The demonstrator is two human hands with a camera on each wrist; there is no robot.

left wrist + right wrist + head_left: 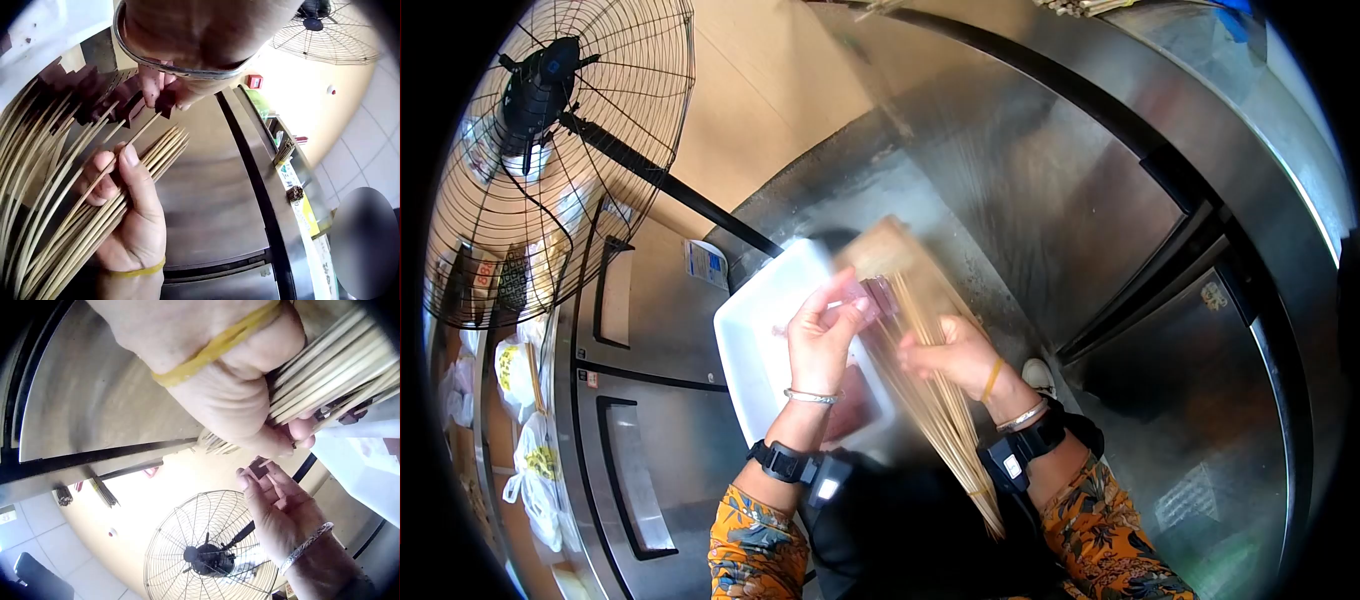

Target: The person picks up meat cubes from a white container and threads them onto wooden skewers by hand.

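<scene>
My left hand [820, 345] pinches a small dark red block [255, 469], which looks like meat or blood curd, between thumb and fingers. A bundle of thin bamboo skewers [100, 231] lies in the grip of my right hand [955, 355]. One skewer sticks out past the right thumb, its tip at the block. Beside that hand, several skewers carry dark red pieces [81, 90] at their far ends. Under the left hand stands a white tub [745, 325], with more reddish pieces [855, 400] inside.
A tan board [890, 240] lies beyond the hands on a metal surface. A large wire-caged fan [560, 150] stands at the left. Steel cabinet doors [640, 460] are at the left, and another steel door [1200, 400] at the right.
</scene>
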